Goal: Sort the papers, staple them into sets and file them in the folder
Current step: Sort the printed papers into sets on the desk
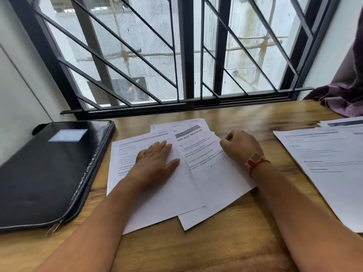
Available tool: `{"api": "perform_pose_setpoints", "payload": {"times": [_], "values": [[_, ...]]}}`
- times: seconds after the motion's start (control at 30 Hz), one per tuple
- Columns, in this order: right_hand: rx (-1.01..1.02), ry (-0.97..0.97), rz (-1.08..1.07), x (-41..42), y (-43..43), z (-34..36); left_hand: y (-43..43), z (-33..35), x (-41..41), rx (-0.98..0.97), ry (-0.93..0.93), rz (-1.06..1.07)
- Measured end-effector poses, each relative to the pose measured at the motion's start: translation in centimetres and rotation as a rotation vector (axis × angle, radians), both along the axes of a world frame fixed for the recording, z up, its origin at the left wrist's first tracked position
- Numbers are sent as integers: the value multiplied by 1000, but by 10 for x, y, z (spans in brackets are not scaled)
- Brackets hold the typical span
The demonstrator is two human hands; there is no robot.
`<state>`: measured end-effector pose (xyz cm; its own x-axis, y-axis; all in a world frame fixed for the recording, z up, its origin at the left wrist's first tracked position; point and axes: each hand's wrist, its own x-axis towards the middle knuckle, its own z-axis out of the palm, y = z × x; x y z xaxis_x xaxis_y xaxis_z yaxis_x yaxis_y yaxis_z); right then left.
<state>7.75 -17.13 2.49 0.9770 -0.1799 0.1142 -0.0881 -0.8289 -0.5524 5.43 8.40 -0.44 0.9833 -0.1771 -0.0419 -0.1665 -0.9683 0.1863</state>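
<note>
A loose pile of printed papers (pixel 198 173) lies fanned out in the middle of the wooden desk (pixel 225 242). My left hand (pixel 157 160) lies flat on the top left sheet with its fingers straight. My right hand (pixel 238 147) is curled over the right edge of the pile, its fingertips pinching the edge of a sheet. A black zipped folder (pixel 51 169) lies closed at the left. A second group of papers (pixel 330 160) sits at the right edge of the desk. No stapler is in view.
A barred window (pixel 176 55) runs along the far edge of the desk. A purple cloth (pixel 341 95) hangs at the back right corner. A white wall (pixel 19 85) stands at the left behind the folder.
</note>
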Motion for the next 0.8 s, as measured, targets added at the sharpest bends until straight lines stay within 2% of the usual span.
{"api": "perform_pose_setpoints", "payload": {"times": [0.47, 0.63, 0.8], "values": [[-3, 61, 139, 7, -4, -6, 0, 2, -1, -3, 7, 2], [-2, 66, 317, 3, 4, -4, 2, 3, 0, -15, -16, 20], [-73, 173, 515, -8, 20, 2, 1, 2, -1, -37, -20, -26]]}}
